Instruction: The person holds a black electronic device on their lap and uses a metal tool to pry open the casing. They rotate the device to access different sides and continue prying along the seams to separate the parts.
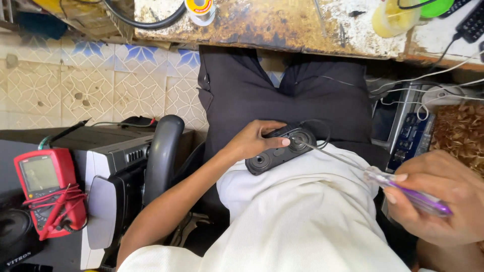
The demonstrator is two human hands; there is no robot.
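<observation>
A small black plastic oblong speaker unit (280,149) with two round cones lies across the person's lap, on dark trousers at the hem of a white shirt. The left hand (254,140) clamps over the unit's upper edge, wrist bent, thumb pressed beside the cone farther from the wrist. The right hand (439,195), well to the right of the unit, is closed round the clear purple handle of a thin-shafted screwdriver (383,179); its metal tip meets that same cone. Left of the unit stand a grey chair armrest (162,151) and, farther off, a red digital multimeter (45,190). Beyond the unit, past the knees, runs a stained, worn workbench edge (282,25).
</observation>
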